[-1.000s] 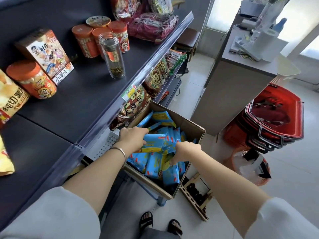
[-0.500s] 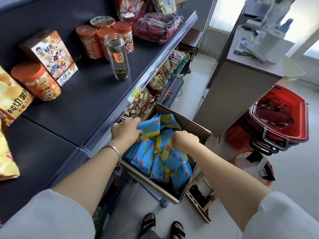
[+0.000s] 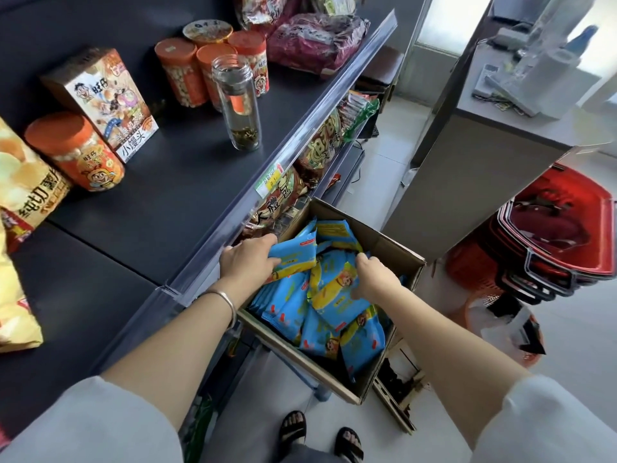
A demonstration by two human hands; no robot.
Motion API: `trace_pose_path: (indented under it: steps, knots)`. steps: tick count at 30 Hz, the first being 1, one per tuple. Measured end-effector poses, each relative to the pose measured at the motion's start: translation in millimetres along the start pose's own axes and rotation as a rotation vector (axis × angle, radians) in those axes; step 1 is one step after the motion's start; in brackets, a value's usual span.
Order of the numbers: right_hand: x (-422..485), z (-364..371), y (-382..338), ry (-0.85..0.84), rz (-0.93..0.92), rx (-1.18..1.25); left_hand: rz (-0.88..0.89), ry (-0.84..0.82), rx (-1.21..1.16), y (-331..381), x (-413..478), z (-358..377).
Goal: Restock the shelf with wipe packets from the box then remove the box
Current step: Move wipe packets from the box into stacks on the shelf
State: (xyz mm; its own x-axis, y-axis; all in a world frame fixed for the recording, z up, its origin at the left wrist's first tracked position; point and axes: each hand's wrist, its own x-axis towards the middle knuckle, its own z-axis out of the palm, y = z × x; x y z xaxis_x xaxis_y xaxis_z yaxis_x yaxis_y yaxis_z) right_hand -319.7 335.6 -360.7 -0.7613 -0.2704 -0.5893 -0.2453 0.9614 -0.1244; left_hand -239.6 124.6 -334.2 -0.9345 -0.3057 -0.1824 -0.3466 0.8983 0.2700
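Wipe packets [image 3: 320, 315] heaped in the open cardboard box [image 3: 394, 248], just beside the dark shelf's [image 3: 160, 202] front edge. Left hand [image 3: 248, 262]: fingers clamped on one blue packet [image 3: 295, 252] at the box's shelf-side wall. Right hand [image 3: 375, 279]: fingers curled into the heap's middle, gripping wipe packets. Clear bottle [image 3: 238, 105] and orange-lidded jars [image 3: 75, 152] stand on the shelf. Red baskets [image 3: 561, 238] are stacked to the right.

Bright daylight floods in from the window [image 3: 444, 18] at upper right, overexposed; wide-angle distortion bends the edges.
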Motion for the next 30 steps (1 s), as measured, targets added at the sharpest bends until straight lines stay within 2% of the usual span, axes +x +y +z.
trace_pose_path:
  steps: [5, 9, 17, 23, 27, 30]
  knots:
    - [-5.9, 8.3, 9.1, -0.043, 0.075, -0.153, 0.034, -0.013, -0.006, 7.9, 3.4, 1.6]
    - [-8.8, 2.9, 11.9, 0.028, 0.078, -0.133, 0.059, -0.021, 0.004, 16.1, 6.4, 1.7]
    - [-4.0, -9.0, 14.2, 0.137, 0.047, 0.528, 0.039, -0.022, 0.008, 20.9, 9.1, -7.6]
    - [-16.0, -33.7, 12.1, 0.266, 0.045, 0.755, 0.015, 0.066, 0.017, 24.3, -2.2, -35.7]
    - [-32.3, -61.0, 3.7, 0.304, -0.048, 0.957, -0.038, 0.142, -0.002, 29.1, -24.1, -66.7]
    - [-51.3, -75.8, -5.3, 0.326, -0.157, 1.004, -0.091, 0.221, -0.026, 34.1, -52.7, -93.7]
